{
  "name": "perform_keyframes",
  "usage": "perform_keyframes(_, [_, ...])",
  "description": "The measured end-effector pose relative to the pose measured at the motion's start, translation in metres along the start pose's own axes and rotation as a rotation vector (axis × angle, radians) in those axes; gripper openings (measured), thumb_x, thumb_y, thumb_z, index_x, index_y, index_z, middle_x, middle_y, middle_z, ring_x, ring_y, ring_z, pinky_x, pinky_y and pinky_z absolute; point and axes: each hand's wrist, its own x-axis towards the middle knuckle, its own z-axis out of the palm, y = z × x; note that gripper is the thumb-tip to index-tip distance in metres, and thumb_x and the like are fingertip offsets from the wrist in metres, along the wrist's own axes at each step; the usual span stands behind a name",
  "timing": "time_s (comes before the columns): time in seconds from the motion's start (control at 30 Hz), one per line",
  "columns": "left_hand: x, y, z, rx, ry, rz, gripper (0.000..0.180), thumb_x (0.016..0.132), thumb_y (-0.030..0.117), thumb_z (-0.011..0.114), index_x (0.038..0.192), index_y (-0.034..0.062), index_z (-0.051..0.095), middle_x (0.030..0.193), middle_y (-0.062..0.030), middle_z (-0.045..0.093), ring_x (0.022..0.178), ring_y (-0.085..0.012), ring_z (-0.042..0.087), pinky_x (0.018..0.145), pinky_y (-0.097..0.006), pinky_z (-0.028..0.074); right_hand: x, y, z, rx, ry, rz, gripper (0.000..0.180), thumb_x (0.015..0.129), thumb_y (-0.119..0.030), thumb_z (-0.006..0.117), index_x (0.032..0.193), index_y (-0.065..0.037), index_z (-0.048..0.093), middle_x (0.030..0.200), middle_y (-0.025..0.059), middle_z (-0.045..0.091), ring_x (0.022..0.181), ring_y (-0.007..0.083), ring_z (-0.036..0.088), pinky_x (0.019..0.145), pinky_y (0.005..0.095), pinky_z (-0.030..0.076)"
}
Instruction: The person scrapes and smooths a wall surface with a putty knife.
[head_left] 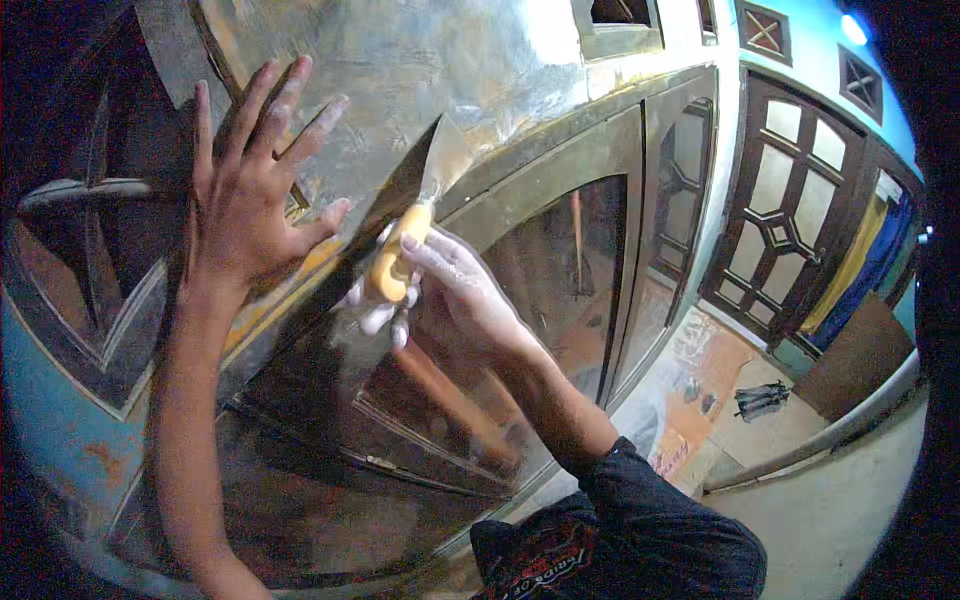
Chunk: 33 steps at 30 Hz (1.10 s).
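Note:
My left hand (250,190) is spread against the wall at the upper left, its fingers apart and dusted white, holding nothing. In my right hand (450,280) is a putty knife (408,240), gripped by its yellow handle. Its wide metal blade points up toward the patchy grey-brown wall (390,60); whether the edge touches the surface I cannot tell. White powder coats the fingers of my right hand. Just below the blade runs the dark wooden frame (560,150) of a glazed window.
Glass panes in dark wooden frames (540,260) fill the middle and lower left. A brown door (780,200) with pale panels stands at the right. A brown board (860,355) leans near hanging cloths (850,270). Flattened cardboard (700,385) and a dark folded item (762,400) lie on the floor.

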Motion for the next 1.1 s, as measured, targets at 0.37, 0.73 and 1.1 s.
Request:
perform_keyframes(0.37, [-0.005,0.001,-0.002,-0.03,-0.013,-0.037,0.073,0.067,0.046,0.07,0.135,0.0248,0.051,0.154,-0.0035,0.029,0.144,-0.0226,0.022,0.117,-0.058,0.005,0.003,-0.021,0.0,0.293,0.166,-0.014,0.031,0.1,-0.032,0.048,0.113,-0.004,0.046,0.091,0.0151,0.063,0.069,0.0242,0.068,0.056,0.0289,0.052])
perform_keyframes(0.73, [-0.008,0.0,-0.003,-0.025,-0.005,-0.025,0.074,0.067,0.044,0.07,0.135,0.0255,0.05,0.153,-0.0028,0.03,0.143,-0.0231,0.023,0.117,-0.058,0.007,0.01,-0.034,-0.038,0.327,0.145,0.005,0.027,0.1,-0.029,0.044,0.1,-0.004,0.055,0.092,0.0108,0.064,0.085,0.0198,0.064,0.067,0.0315,0.052])
perform_keyframes(1.1, [-0.006,0.001,0.001,-0.047,0.009,-0.02,0.07,0.069,0.044,0.069,0.134,0.0209,0.052,0.154,-0.0057,0.029,0.144,-0.0263,0.023,0.116,-0.057,0.009,0.011,-0.059,-0.084,0.257,0.335,-0.015,0.029,0.101,-0.03,0.044,0.112,-0.005,0.051,0.09,0.0111,0.062,0.068,0.0137,0.058,0.061,0.0226,0.047])
